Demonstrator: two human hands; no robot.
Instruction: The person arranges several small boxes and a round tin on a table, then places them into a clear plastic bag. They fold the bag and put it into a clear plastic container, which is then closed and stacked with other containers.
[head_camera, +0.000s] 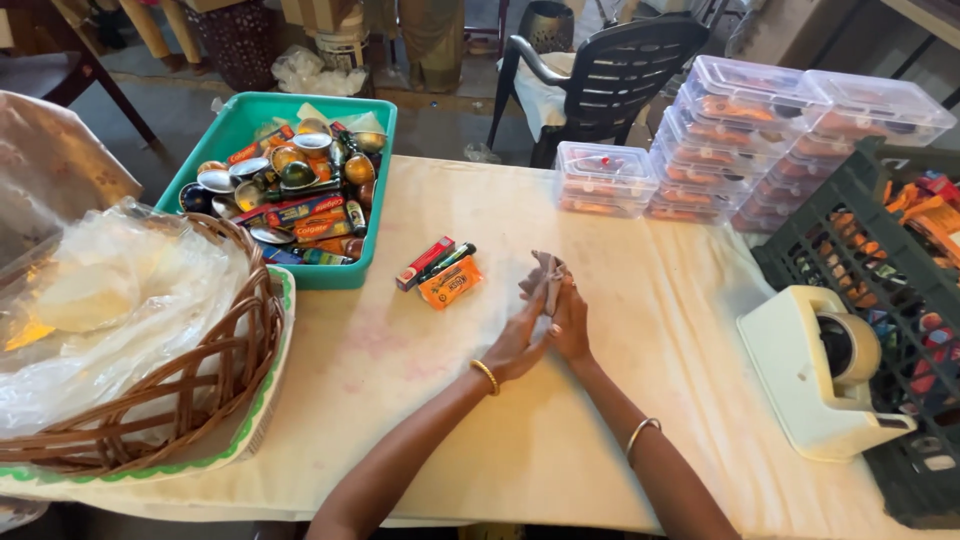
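Nearest, the left hand and right hand meet at mid-table, fingers pinched together on a small crumpled greyish wrapper held just above the cloth-covered table. Just beyond to the left lie three small packets. Further left sit a wicker basket and a teal tray; stacked clear boxes stand far right.

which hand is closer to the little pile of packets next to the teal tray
Left. The left hand lies just right of the small packets; the right hand presses against it on the far side. Both hold a small crumpled piece.
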